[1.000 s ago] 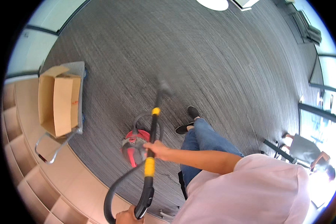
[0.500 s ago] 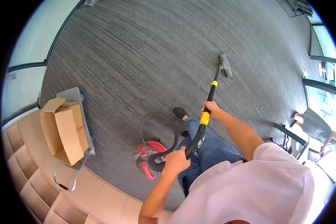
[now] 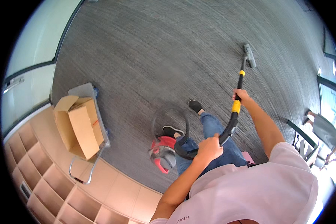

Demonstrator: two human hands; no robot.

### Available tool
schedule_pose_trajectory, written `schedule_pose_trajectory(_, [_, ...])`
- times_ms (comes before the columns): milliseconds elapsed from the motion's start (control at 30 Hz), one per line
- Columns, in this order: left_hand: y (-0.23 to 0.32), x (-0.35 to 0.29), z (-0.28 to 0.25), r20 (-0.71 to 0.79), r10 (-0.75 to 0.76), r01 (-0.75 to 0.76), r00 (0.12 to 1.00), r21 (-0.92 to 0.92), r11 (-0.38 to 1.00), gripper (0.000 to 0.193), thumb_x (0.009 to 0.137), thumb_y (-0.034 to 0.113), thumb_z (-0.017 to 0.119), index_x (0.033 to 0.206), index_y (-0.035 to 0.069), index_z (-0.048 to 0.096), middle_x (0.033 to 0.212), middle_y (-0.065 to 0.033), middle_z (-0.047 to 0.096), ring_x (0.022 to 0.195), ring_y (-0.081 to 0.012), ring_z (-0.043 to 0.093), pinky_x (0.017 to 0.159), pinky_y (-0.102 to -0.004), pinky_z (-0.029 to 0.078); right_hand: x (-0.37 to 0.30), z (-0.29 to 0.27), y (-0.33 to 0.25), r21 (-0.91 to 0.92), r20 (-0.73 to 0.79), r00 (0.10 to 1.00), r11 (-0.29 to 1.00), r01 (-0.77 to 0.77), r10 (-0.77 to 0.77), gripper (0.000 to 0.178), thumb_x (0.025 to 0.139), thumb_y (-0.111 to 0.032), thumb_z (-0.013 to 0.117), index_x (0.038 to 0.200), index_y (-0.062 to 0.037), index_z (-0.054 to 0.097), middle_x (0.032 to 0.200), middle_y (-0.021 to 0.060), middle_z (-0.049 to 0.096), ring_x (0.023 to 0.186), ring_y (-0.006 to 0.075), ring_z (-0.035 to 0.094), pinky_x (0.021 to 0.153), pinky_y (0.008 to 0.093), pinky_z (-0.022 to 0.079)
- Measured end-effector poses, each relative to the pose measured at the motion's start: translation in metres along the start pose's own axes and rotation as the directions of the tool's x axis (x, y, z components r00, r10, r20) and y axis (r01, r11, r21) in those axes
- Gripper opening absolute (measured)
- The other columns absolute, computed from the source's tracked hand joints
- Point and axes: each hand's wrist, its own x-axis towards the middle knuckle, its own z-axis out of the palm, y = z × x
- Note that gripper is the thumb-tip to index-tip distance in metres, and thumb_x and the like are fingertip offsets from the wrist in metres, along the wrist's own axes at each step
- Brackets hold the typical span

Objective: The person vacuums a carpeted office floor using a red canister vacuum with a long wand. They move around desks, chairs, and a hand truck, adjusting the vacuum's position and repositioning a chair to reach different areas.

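Both of my hands hold a vacuum cleaner's long wand (image 3: pixel 240 81), black with yellow collars. My right hand (image 3: pixel 242 95) wraps round the tube just above the larger yellow collar. Lower down, my left hand (image 3: pixel 210 148) is closed round the curved black handle where the hose begins. The flat grey floor head (image 3: pixel 249 56) rests on the carpet at the wand's far end, ahead and to the right. A black hose (image 3: pixel 171 109) loops back to the red and grey vacuum body (image 3: pixel 163 151), which stands on the floor left of my legs.
An open cardboard box (image 3: pixel 80 125) lies on a grey platform trolley (image 3: pixel 86 89) at the left. Wooden cubby shelves (image 3: pixel 59 179) line the lower left, and glass doors (image 3: pixel 33 82) the left side. A chair (image 3: pixel 302 136) and another person (image 3: pixel 323 127) are at the right.
The floor head, wand and both hands have shifted right and slightly forward in the view. My feet now stand farther apart. Both hands keep their hold.
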Motion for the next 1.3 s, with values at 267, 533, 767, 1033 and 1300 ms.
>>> schedule_pose_trajectory(267, [-0.058,-0.02,-0.008,0.021,-0.041,0.041,0.999,-0.024,0.999,0.041,0.072,0.025,0.062,0.105,0.002,0.055,0.083,-0.0248,0.064,0.083,-0.0413,0.061,0.076,-0.0478,0.047,-0.009,0.059,0.039,0.108,-0.126,0.99,0.991,0.079,-0.065,0.014,0.08,-0.007,0.057,0.074,0.0042,0.051,0.062,0.0122,0.054,0.05,0.0217,0.057,0.041,0.0311,0.048])
schedule_pose_trajectory(533, [-0.258,-0.187,0.009,-0.166,-0.165,0.158,0.972,-0.055,0.986,0.043,0.067,0.029,0.065,0.102,0.004,0.059,0.079,-0.0234,0.064,0.08,-0.0417,0.061,0.072,-0.0468,0.049,-0.101,0.247,0.218,-0.129,0.033,0.995,0.987,0.1,-0.096,0.031,0.084,-0.018,0.057,0.077,0.0106,0.047,0.062,0.0139,0.062,0.047,0.0235,0.062,0.041,0.0355,0.05])
schedule_pose_trajectory(767, [-0.41,-0.458,0.036,-0.085,-0.609,0.586,0.788,-0.199,0.786,0.028,0.066,0.021,0.07,0.086,0.002,0.065,0.065,-0.0165,0.063,0.063,-0.0257,0.065,0.061,-0.034,0.047,-0.273,0.448,0.481,-0.376,0.317,0.941,0.927,0.006,0.123,0.051,0.082,-0.029,0.058,0.106,0.0092,0.033,0.083,0.0215,0.061,0.068,0.0308,0.065,0.064,0.0424,0.055])
schedule_pose_trajectory(1033, [-0.48,-0.458,0.066,-0.022,-0.277,0.278,0.961,0.061,0.959,0.044,0.066,0.031,0.068,0.104,0.011,0.06,0.076,-0.0195,0.064,0.076,-0.0387,0.063,0.067,-0.046,0.049,-0.289,0.385,0.47,-0.308,0.119,0.987,0.942,0.136,-0.104,0.022,0.079,-0.017,0.061,0.068,0.001,0.054,0.061,0.0125,0.062,0.052,0.0202,0.064,0.045,0.033,0.051])
schedule_pose_trajectory(1300, [-0.43,-0.301,0.062,-0.208,0.016,0.004,0.978,0.097,0.995,0.041,0.072,0.028,0.062,0.105,0.006,0.057,0.076,-0.0216,0.064,0.074,-0.0416,0.062,0.068,-0.048,0.049,-0.172,0.316,0.393,0.178,0.046,0.997,0.982,-0.066,0.059,0.018,0.081,-0.009,0.054,0.071,0.005,0.051,0.065,0.017,0.059,0.051,0.0253,0.06,0.049,0.0392,0.051])
